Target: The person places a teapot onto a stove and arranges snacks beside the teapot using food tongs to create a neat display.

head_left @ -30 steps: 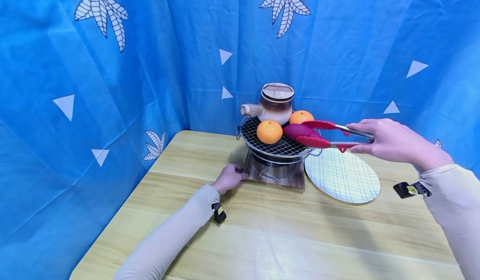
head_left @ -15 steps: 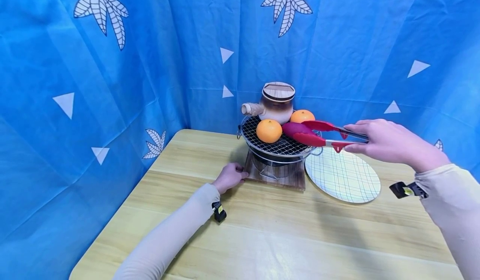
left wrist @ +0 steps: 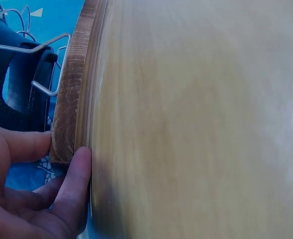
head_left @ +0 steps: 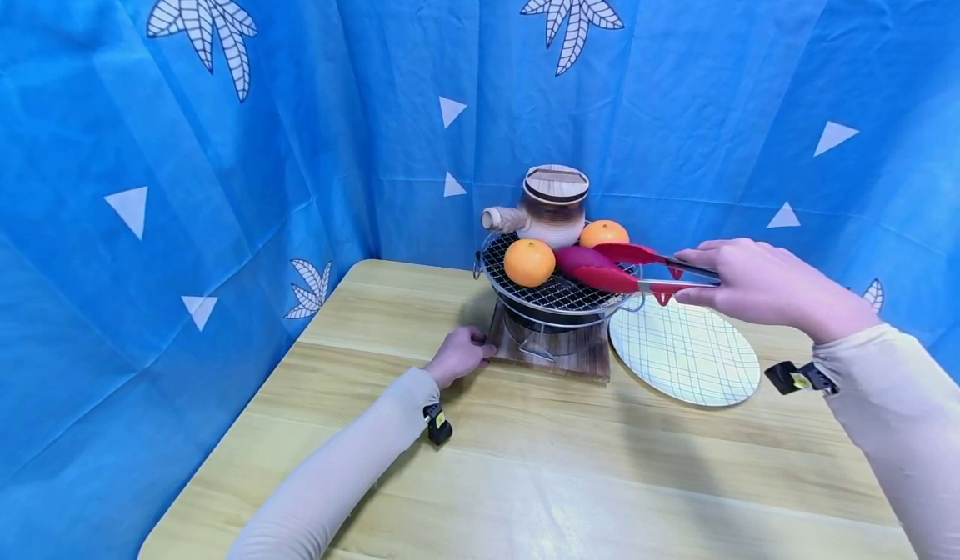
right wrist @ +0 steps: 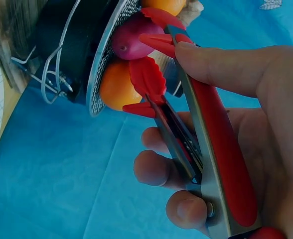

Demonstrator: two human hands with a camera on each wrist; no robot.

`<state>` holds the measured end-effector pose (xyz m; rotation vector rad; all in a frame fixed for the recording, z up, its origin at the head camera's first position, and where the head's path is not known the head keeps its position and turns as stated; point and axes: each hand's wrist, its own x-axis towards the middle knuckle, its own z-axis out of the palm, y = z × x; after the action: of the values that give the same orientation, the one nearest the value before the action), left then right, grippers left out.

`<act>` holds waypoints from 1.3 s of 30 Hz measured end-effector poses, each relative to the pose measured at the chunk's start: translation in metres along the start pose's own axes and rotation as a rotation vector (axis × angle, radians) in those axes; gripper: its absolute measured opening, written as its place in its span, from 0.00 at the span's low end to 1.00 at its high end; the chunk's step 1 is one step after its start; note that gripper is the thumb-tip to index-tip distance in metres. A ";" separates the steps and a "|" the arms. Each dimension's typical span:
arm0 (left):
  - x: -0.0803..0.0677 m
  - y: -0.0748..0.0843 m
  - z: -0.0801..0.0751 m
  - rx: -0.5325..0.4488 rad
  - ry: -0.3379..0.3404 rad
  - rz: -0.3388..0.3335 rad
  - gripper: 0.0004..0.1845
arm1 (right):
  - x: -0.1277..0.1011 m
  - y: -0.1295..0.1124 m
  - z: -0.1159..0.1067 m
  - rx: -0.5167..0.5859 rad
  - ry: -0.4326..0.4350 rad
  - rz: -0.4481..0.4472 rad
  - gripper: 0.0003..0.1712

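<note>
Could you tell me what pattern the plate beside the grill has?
The plate is white with a thin crossing-line grid, seen best in the head view.

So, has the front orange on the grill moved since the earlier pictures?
Yes. The front orange has shifted left across the grill mesh, away from the plate.

a grill [head_left: 558, 293] is sitting on a wooden board [head_left: 551, 356] at the table's [head_left: 525, 460] far side. on its mesh, a pot [head_left: 551, 206] is standing behind two oranges [head_left: 529, 262] and a sweet potato [head_left: 581, 258]. a plate [head_left: 686, 352] is lying just right of the board.
</note>
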<state>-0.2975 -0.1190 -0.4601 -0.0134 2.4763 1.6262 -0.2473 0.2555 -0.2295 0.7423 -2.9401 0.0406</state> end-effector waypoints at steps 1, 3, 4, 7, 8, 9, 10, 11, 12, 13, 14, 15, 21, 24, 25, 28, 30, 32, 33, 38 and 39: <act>0.000 0.000 0.000 -0.002 0.000 -0.001 0.20 | 0.001 -0.001 0.000 -0.004 0.000 0.000 0.40; 0.000 -0.001 0.001 -0.002 -0.002 -0.002 0.21 | 0.002 -0.002 0.001 -0.009 0.000 0.000 0.39; 0.000 -0.001 0.001 0.001 -0.001 -0.004 0.20 | 0.003 -0.003 0.001 -0.011 0.000 0.000 0.39; 0.001 -0.003 0.001 0.011 0.001 -0.003 0.20 | 0.006 -0.005 0.002 -0.014 -0.004 -0.001 0.39; 0.002 -0.004 0.002 0.016 0.004 -0.003 0.20 | 0.007 -0.005 0.003 -0.015 -0.007 -0.001 0.39; 0.002 -0.004 0.002 0.018 0.006 -0.002 0.20 | 0.008 -0.006 0.003 -0.015 -0.010 0.000 0.39; 0.002 -0.004 0.002 0.019 0.009 -0.001 0.20 | 0.008 -0.006 0.003 -0.015 -0.011 0.000 0.39; 0.002 -0.004 0.002 0.019 0.011 0.000 0.20 | 0.009 -0.007 0.003 -0.016 -0.011 0.000 0.40; 0.002 -0.004 0.002 0.019 0.011 0.000 0.21 | 0.010 -0.007 0.004 -0.017 -0.010 0.000 0.40; 0.002 -0.004 0.002 0.017 0.010 -0.001 0.21 | 0.010 -0.007 0.004 -0.016 -0.011 0.002 0.40; 0.002 -0.003 0.002 0.016 0.008 -0.001 0.22 | 0.011 -0.007 0.004 -0.016 -0.010 0.001 0.41; 0.001 -0.003 0.002 0.014 0.006 -0.003 0.22 | 0.011 -0.007 0.004 -0.016 -0.008 0.001 0.40; 0.000 0.000 0.002 0.015 0.001 -0.003 0.23 | 0.015 -0.006 0.005 -0.018 -0.010 -0.007 0.40; 0.000 0.000 0.002 0.015 0.008 0.003 0.22 | 0.015 -0.006 0.005 -0.013 -0.015 0.000 0.41; 0.001 -0.001 0.002 0.015 0.009 0.005 0.22 | 0.015 -0.006 0.005 -0.011 -0.014 0.003 0.41; 0.002 -0.002 0.002 0.016 0.012 0.010 0.22 | 0.013 -0.006 0.005 -0.002 -0.013 0.014 0.43; 0.002 -0.003 0.002 0.015 0.013 0.013 0.22 | 0.012 -0.005 0.005 0.005 -0.009 0.016 0.44; 0.003 -0.004 0.002 0.015 0.014 0.015 0.22 | 0.010 -0.005 0.005 0.016 -0.007 0.022 0.45; 0.003 -0.004 0.002 0.014 0.013 0.014 0.22 | 0.009 -0.004 0.005 0.020 -0.004 0.024 0.45; 0.003 -0.003 0.001 0.010 0.007 0.005 0.22 | 0.003 -0.002 0.004 0.038 0.010 0.028 0.46; 0.003 -0.003 0.001 0.010 0.006 0.003 0.23 | 0.002 -0.001 0.004 0.040 0.012 0.029 0.46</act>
<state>-0.2996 -0.1193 -0.4636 -0.0132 2.4898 1.6178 -0.2487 0.2531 -0.2330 0.7019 -2.9469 0.1061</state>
